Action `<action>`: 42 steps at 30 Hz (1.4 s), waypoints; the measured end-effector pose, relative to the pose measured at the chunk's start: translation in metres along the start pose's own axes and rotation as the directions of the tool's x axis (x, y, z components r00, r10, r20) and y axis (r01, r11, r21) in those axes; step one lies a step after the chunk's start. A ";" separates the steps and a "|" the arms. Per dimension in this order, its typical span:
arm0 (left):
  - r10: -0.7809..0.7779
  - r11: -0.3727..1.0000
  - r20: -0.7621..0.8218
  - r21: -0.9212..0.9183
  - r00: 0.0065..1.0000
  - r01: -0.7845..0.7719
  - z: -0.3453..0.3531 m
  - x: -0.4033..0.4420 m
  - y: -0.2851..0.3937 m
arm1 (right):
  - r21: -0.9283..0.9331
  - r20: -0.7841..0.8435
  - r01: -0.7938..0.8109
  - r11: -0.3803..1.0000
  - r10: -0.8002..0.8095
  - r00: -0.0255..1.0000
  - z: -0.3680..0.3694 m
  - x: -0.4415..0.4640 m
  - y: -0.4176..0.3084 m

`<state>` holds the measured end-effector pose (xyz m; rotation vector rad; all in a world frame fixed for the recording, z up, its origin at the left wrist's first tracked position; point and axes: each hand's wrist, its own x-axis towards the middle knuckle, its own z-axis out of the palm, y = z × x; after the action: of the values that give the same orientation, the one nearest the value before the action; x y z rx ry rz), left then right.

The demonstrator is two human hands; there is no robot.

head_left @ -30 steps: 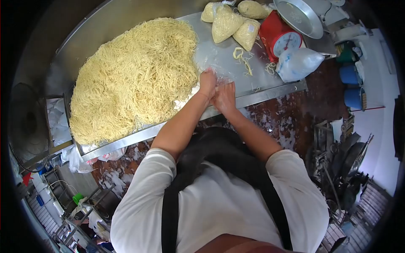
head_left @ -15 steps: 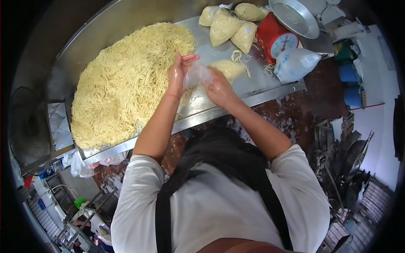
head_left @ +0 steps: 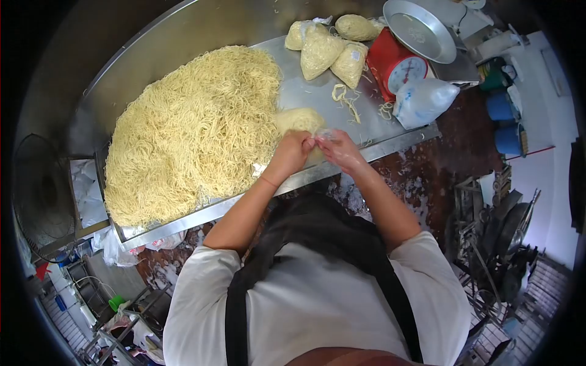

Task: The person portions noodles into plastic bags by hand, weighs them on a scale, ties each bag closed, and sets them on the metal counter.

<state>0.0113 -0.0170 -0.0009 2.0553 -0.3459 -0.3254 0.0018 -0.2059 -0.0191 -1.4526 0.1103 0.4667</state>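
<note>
A clear plastic bag of noodles [head_left: 301, 118] lies on the steel table beside the big noodle heap [head_left: 189, 134]. Both hands meet at the near end of this bag, by the table's front edge. My left hand [head_left: 292, 154] is closed, thumb and fingers pinching the gathered plastic. Close against it, my right hand [head_left: 342, 151] also pinches the bag's mouth, and some clear plastic shows above its fingers. Exactly how the plastic is folded between the fingertips is hidden. A few loose noodles [head_left: 349, 104] lie beyond the right hand.
Several filled noodle bags [head_left: 321, 52] are grouped at the back. Right of them stands a red dial scale [head_left: 389, 64] with a round metal pan [head_left: 420, 30]. A bluish-white plastic bag [head_left: 425, 102] sits in front of it. The table's raised front rim [head_left: 201, 218] runs near my body.
Both hands have come nearer my body, and now pinch the bag's end together; before, the left fingers were spread by the loose plastic. The noodle bag has shifted left, towards the heap.
</note>
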 end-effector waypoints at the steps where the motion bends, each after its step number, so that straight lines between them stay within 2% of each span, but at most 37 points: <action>1: 0.107 0.979 -0.023 0.177 0.994 -0.102 -0.005 0.006 -0.005 | -0.167 -0.022 0.108 0.980 -0.113 0.993 0.006 0.014 0.007; 2: 0.217 0.916 -0.027 0.352 0.976 -0.194 -0.009 0.013 -0.010 | -0.346 -0.067 0.221 0.912 -0.259 0.964 0.010 0.025 0.012; 4: 0.256 0.871 0.025 0.427 0.966 -0.242 -0.008 0.027 -0.027 | -0.672 -0.077 0.360 0.647 -0.544 0.835 0.015 0.047 0.020; 6: 0.288 0.841 0.058 0.462 0.956 -0.282 0.000 0.036 -0.049 | -0.809 -0.073 0.284 0.516 -0.566 0.821 0.015 0.068 0.037; 7: 0.263 0.869 0.048 0.423 0.964 -0.258 0.004 0.038 -0.062 | -0.864 -0.066 0.240 0.442 -0.573 0.817 0.017 0.075 0.043; 10: 0.206 0.932 -0.005 0.306 0.978 -0.195 0.008 0.042 -0.081 | -0.644 -0.215 0.313 0.698 -0.558 0.801 0.029 0.088 0.049; 13: 0.171 0.973 -0.118 0.178 0.978 -0.148 0.013 0.036 -0.092 | -0.494 -0.214 0.145 0.857 -0.281 0.936 0.034 0.079 0.029; 16: 0.053 0.992 -0.119 0.123 0.991 -0.038 0.018 0.034 -0.098 | -0.646 -0.012 0.465 0.605 -0.617 0.787 0.030 0.069 0.065; 19: 0.091 0.991 -0.201 0.112 0.975 -0.070 0.029 0.022 -0.090 | -0.820 0.081 0.428 0.381 -0.661 0.746 0.025 0.054 0.062; 22: -0.086 0.992 -0.293 -0.116 0.952 0.054 0.028 0.020 -0.079 | -0.755 0.147 0.485 0.441 -0.607 0.781 0.023 0.050 0.051; 25: -0.060 0.991 -0.307 -0.129 0.950 0.021 0.032 0.020 -0.072 | -0.545 0.065 0.326 0.772 -0.349 0.935 0.014 0.058 0.055; 27: -0.028 0.992 -0.270 -0.125 0.962 -0.007 0.037 0.024 -0.067 | -0.237 0.181 0.117 0.964 -0.075 0.981 -0.007 0.065 0.056; 28: -0.011 0.992 -0.250 -0.122 0.968 -0.021 0.038 0.025 -0.065 | -0.082 0.267 -0.025 0.996 0.046 0.962 -0.014 0.066 0.059; 31: -0.037 0.979 -0.196 -0.202 0.980 -0.003 0.044 0.028 -0.068 | -0.208 0.293 0.364 0.908 -0.297 0.909 -0.014 0.065 0.074; 34: -0.087 0.993 -0.153 -0.097 0.984 0.073 0.041 0.033 -0.076 | -0.573 0.129 0.462 0.677 -0.482 0.867 -0.004 0.044 0.062; 35: -0.102 0.991 -0.137 -0.101 0.985 0.089 0.037 0.031 -0.065 | -0.544 0.061 0.452 0.707 -0.504 0.862 -0.001 0.036 0.050; 38: 0.314 0.941 -0.106 0.169 0.943 -0.295 0.044 0.024 -0.069 | -0.645 0.085 0.544 0.537 -0.656 0.750 -0.012 0.034 0.051; 39: 0.335 0.933 -0.118 0.183 0.935 -0.311 0.046 0.021 -0.063 | -0.613 0.066 0.539 0.578 -0.642 0.764 -0.011 0.034 0.049; 42: 0.362 0.920 -0.113 0.203 0.925 -0.335 0.057 0.030 -0.045 | -0.588 0.103 0.559 0.585 -0.631 0.769 -0.009 0.028 0.015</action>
<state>0.0233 -0.0526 -0.0703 2.1286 -0.6608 0.0809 0.0228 -0.2070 -0.0441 -2.0171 -0.4798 -0.1861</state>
